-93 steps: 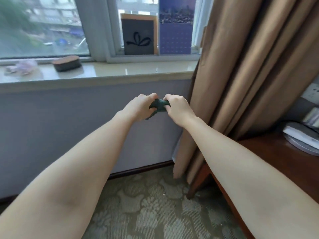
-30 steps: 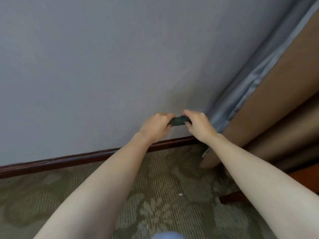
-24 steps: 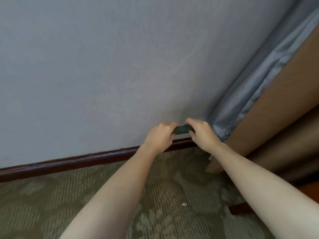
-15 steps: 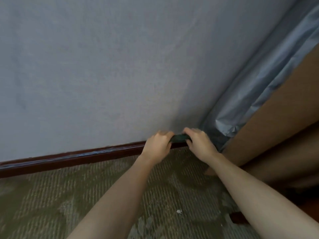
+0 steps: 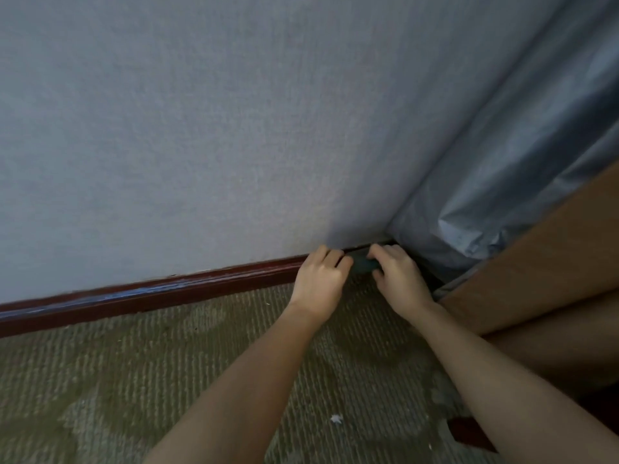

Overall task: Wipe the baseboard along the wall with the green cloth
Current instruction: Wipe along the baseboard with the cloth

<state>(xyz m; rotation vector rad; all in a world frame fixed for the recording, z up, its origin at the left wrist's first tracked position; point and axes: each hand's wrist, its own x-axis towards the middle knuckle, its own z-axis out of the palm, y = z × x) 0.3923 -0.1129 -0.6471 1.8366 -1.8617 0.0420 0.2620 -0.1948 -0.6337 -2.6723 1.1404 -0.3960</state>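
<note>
Item 1, the grip: we record 2 bare hands closed on 1 green cloth (image 5: 361, 265); the left hand (image 5: 320, 279) curls its fingers round the cloth's left end; the right hand (image 5: 398, 279) curls its fingers over the right end; how the thumbs lie underneath we cannot tell.

Item 2, the cloth: we see only a small dark green patch in the gap between the 2 hands, the rest hidden inside the grip; it sits low, level with the baseboard (image 5: 150, 293) and close against it; whether it touches the wood we cannot tell.

Item 3, the baseboard: dark red-brown and glossy; it runs from the left edge of the view along the foot of the wall (image 5: 201, 128) and passes behind the hands.

Item 4, the wall: pale grey-blue, finely textured.

Item 5, the carpet (image 5: 134, 380): olive, ribbed, with a paler pattern; it lies under both forearms; 1 white speck (image 5: 336, 419) rests on it between them.

Item 6, to the right: a grey-blue curtain lining (image 5: 519, 162) hangs just beside the right hand; a tan curtain (image 5: 536, 279) hangs in front of it; a dark wooden corner (image 5: 469, 433) shows near the right forearm.
</note>
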